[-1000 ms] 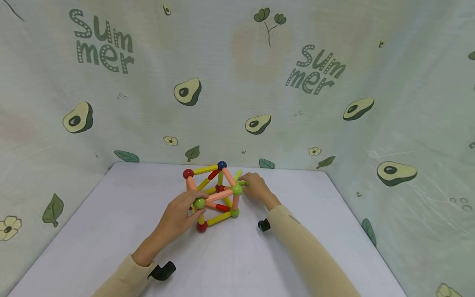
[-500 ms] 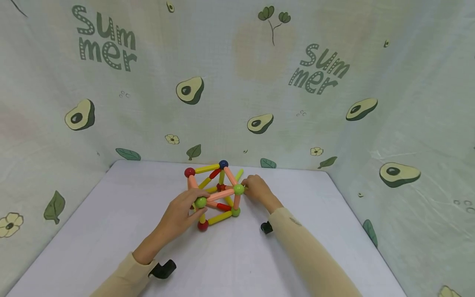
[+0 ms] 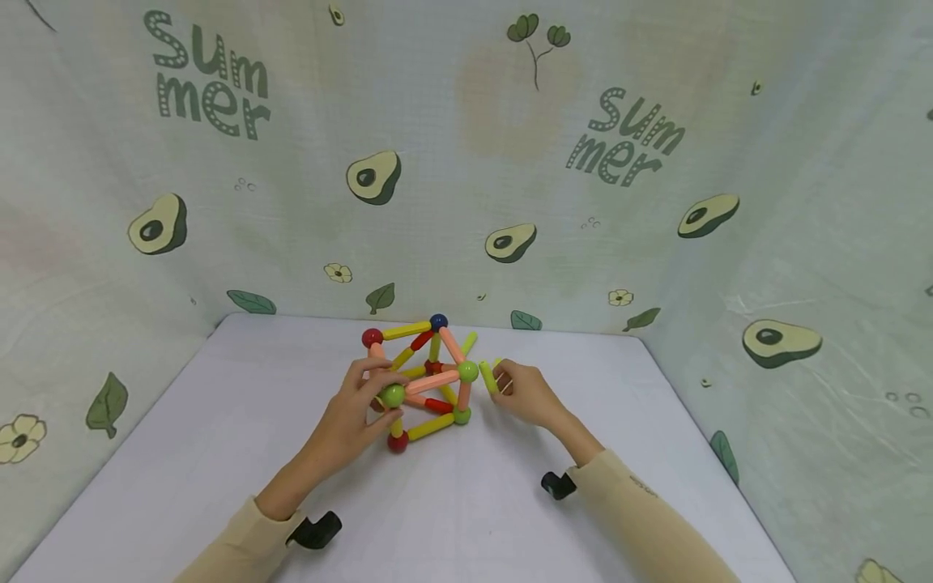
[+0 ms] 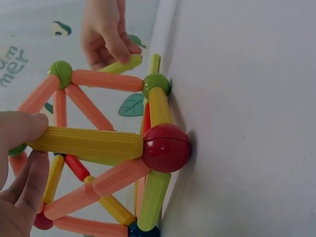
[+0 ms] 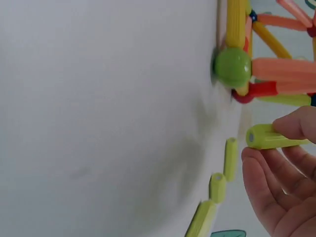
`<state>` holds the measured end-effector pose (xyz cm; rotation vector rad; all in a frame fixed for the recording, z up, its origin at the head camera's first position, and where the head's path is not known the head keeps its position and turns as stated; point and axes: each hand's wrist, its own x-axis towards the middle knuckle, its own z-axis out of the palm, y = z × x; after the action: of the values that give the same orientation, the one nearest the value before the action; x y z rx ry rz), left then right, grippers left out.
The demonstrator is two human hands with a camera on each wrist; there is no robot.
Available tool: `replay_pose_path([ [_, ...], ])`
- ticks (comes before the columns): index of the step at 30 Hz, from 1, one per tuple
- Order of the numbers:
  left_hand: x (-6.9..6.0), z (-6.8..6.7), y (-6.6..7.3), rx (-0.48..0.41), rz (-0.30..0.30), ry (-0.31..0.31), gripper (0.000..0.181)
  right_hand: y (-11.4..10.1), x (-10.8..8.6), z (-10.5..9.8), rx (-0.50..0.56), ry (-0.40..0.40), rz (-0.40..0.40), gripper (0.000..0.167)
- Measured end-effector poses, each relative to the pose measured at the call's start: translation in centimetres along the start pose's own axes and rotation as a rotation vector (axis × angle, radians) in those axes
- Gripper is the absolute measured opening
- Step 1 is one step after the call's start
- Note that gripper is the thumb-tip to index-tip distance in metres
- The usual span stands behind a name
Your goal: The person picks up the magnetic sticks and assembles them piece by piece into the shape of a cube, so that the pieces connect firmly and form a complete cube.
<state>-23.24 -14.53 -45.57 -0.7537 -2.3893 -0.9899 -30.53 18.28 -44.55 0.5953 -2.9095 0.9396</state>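
Observation:
A frame of coloured rods and balls (image 3: 430, 425), like a magnetic building set, stands on the table. My left hand (image 3: 353, 417) grips its near upper corner, with thumb and fingers around a green ball (image 3: 393, 395) and, in the left wrist view, by the end of a yellow rod (image 4: 94, 142). To the right of the frame, my right hand (image 3: 534, 394) pinches a lime-green rod (image 3: 487, 377) between thumb and fingers. This rod (image 5: 266, 137) is apart from the frame's green corner ball (image 5: 233, 67) in the right wrist view.
Loose lime-green rods lie on the table, one behind the frame (image 3: 470, 342) and others in a row, such as this short rod (image 5: 217, 187). A printed cloth (image 3: 437, 121) hangs behind and at the sides of the white table (image 3: 466, 518).
My right hand has moved right and nearer from beside the frame, bringing the lime-green rod into clear view. My left hand stays at the green ball, with its fingers slightly more raised.

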Motion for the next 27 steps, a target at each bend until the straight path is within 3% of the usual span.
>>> replay_pose_path([
  [6, 0.0, -0.1, -0.1, -0.076, -0.082, 0.008, 0.074, -0.9, -3.1, 1.2, 0.177, -0.074, -0.011, 0.026],
  [10, 0.0, -0.2, 0.1, -0.154, -0.124, 0.003, 0.073, -2.0, -3.7, 2.7, 0.288, -0.137, -0.043, 0.026],
  [13, -0.1, -0.2, 0.2, -0.200, -0.190, -0.010, 0.067, -3.0, -3.7, 3.8, 0.347, -0.163, -0.053, 0.031],
  [18, -0.3, 0.0, 0.1, -0.243, -0.282, -0.049, 0.057, -4.5, -3.2, 5.9, 0.415, -0.132, -0.048, 0.036],
  [27, -0.6, 0.3, -0.6, -0.276, -0.331, -0.156, 0.034, -6.7, -2.0, 8.2, 0.497, -0.084, -0.070, 0.044],
])
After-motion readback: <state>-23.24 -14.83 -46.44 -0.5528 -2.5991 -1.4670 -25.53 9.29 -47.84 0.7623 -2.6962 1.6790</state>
